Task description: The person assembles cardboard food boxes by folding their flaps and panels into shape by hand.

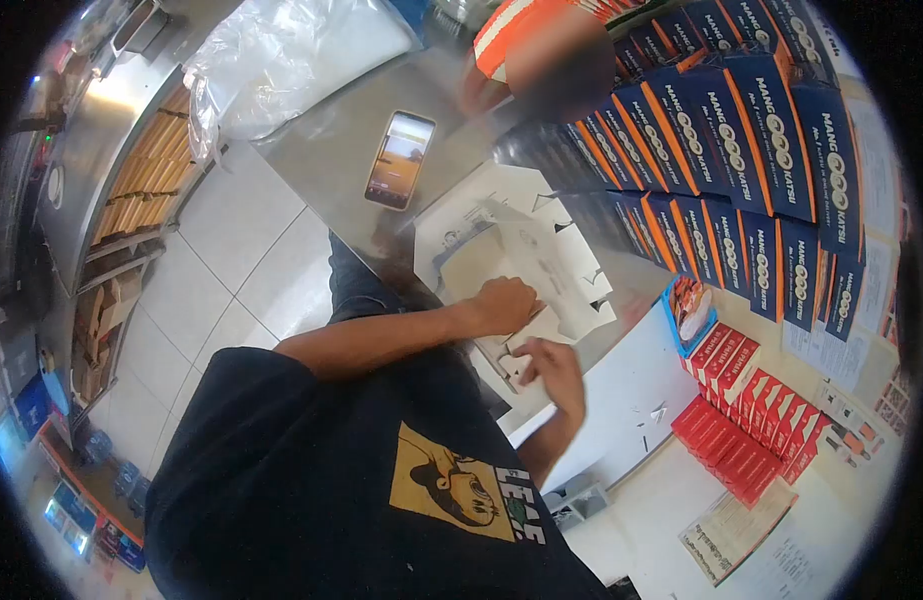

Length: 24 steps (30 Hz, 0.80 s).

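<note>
A partly folded white cardboard box (571, 262) lies on the metal worktop, its side flaps and slots spread out. My left hand (506, 306) is closed on the near edge of this box, fingers curled in. To its right, my right hand (553, 372) hovers at the box's near corner, with thumb and forefinger bent and a gap between them. Whether its fingertips touch the cardboard flap is hard to tell. Beyond the box, a lit phone (400, 160) rests on the worktop.
Dark blue boxes (726, 130) with orange edges are stacked at the right, above red cartons (746, 405). Clear plastic bags (281, 70) lie at the back left. A blurred shape beside orange-and-white material (501, 38) is at the top. Shelves with cardboard (146, 170) stand left.
</note>
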Available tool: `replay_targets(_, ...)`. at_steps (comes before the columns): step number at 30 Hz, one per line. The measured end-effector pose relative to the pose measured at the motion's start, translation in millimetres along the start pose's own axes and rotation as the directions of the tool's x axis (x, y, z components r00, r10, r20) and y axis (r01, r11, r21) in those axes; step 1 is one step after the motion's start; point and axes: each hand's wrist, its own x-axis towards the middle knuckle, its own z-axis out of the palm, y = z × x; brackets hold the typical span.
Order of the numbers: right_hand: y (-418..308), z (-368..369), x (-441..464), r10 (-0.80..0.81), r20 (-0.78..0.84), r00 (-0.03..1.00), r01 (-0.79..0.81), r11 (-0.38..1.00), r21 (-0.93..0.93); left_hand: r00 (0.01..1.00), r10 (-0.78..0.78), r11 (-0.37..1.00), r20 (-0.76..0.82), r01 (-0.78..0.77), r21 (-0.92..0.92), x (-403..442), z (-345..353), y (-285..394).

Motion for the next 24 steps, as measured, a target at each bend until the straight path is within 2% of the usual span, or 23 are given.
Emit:
replay_targets(1, -6.0, -7.8, -14.2, -0.183, -0.138, 0.973, 0.205, 0.965, 0.163, 1.0, 0.0, 1.0, 0.007, 0.0, 0.001, -4.1, -19.9, 8.2)
replay_targets(2, -14.4, -22.3, -22.5, -0.223, -0.26, 0.939, 0.281, 0.936, 0.212, 0.997, -0.009, 1.0, 0.07, 0.007, 0.03, -8.7, -48.2, 20.2)
replay_targets(3, -35.6, -24.4, -19.1, -0.379, -0.521, 0.765, 0.387, 0.917, -0.099, 0.991, -0.016, 0.998, 0.132, 0.008, 0.059, -11.2, -72.3, 33.9)
replay_targets(4, -60.5, -36.9, -17.9, -0.523, -0.488, 0.699, 0.363, 0.847, -0.387, 0.99, -0.007, 0.998, 0.139, -0.001, 0.059, -13.3, -90.3, 48.4)
replay_targets(5, -66.7, -43.8, -4.4, -0.52, -0.496, 0.695, 0.359, 0.85, -0.386, 0.992, 0.054, 0.996, 0.116, -0.062, 0.067, -16.0, -106.9, 61.7)
replay_targets(7, -81.0, -55.4, 23.0, -0.641, -0.224, 0.735, 0.375, 0.658, -0.654, 0.989, 0.119, 0.988, 0.087, -0.126, 0.084, -13.6, -124.6, 73.1)
replay_targets(8, -81.0, -60.2, 34.1, -0.646, -0.223, 0.73, 0.379, 0.654, -0.655, 0.992, 0.122, 0.986, 0.029, -0.124, 0.111, -6.2, -130.8, 75.7)
replay_targets(9, -75.7, -64.0, 45.5, -0.456, -0.118, 0.882, 0.322, 0.767, -0.555, 0.992, 0.124, 0.984, -0.03, -0.118, 0.135, -0.1, -136.5, 74.6)
replay_targets(10, -76.7, -64.6, 50.9, -0.244, 0.02, 0.97, 0.225, 0.856, -0.465, 0.954, 0.217, 0.973, -0.207, -0.194, 0.127, 6.3, -136.3, 62.3)
replay_targets(11, -78.9, -62.8, 52.2, -0.251, 0.027, 0.967, 0.234, 0.85, -0.472, 0.952, 0.214, 0.973, -0.219, -0.189, 0.13, 14.5, -137.8, 51.1)
replay_targets(13, -87.2, -44.9, 48.9, -0.217, 0.102, 0.971, 0.214, 0.594, -0.776, 0.849, 0.311, 0.937, -0.428, -0.2, 0.285, 25.4, -149.7, 38.3)
replay_targets(14, -93.6, -33.2, 46.3, -0.278, 0.091, 0.956, 0.252, 0.626, -0.738, 0.848, 0.312, 0.937, -0.429, -0.2, 0.285, 27.5, -154.2, 34.7)
replay_targets(15, -91.7, -27.2, 49.5, -0.276, 0.087, 0.957, 0.248, 0.627, -0.739, 0.819, 0.393, 0.899, -0.418, -0.247, 0.362, 27.5, -161.0, 34.1)
replay_targets(16, -86.1, -23.4, 55.3, -0.298, 0.021, 0.954, 0.215, 0.637, -0.74, 0.786, 0.473, 0.852, -0.399, -0.292, 0.435, 27.6, -164.5, 32.7)
replay_targets(17, -81.7, -20.1, 58.8, -0.319, -0.046, 0.947, 0.183, 0.649, -0.739, 0.785, 0.476, 0.852, -0.396, -0.299, 0.431, 28.3, -164.7, 28.8)
replay_targets(18, -80.1, -16.2, 58.8, -0.345, -0.128, 0.93, 0.096, 0.563, -0.82, 0.79, 0.531, 0.807, -0.307, -0.361, 0.468, 28.3, -164.3, 23.9)
replay_targets(19, -77.3, -17.7, 57.4, -0.344, -0.133, 0.93, 0.092, 0.566, -0.819, 0.786, 0.58, 0.757, -0.215, -0.422, 0.5, 28.1, -164.2, 19.6)
replay_targets(20, -73.9, -20.4, 54.7, -0.477, -0.16, 0.864, 0.118, 0.5, -0.858, 0.785, 0.582, 0.755, -0.213, -0.425, 0.499, 27.4, -163.7, 16.0)
replay_targets(21, -71.3, -22.1, 51.5, -0.602, -0.175, 0.78, 0.132, 0.43, -0.893, 0.82, 0.563, 0.765, -0.105, -0.469, 0.441, 26.1, -165.1, 14.5)
replay_targets(22, -69.8, -22.3, 46.7, -0.6, -0.179, 0.779, 0.127, 0.432, -0.893, 0.839, 0.544, 0.775, 0.007, -0.506, 0.379, 25.8, -165.8, 14.3)
replay_targets(23, -69.4, -22.5, 40.9, -0.653, -0.138, 0.745, 0.197, 0.413, -0.889, 0.837, 0.547, 0.773, 0.009, -0.51, 0.378, 26.7, -166.9, 14.8)
replay_targets(24, -71.4, -22.5, 36.0, -0.702, -0.095, 0.705, 0.267, 0.388, -0.882, 0.823, 0.562, 0.765, 0.078, -0.554, 0.328, 25.9, -173.8, 19.1)
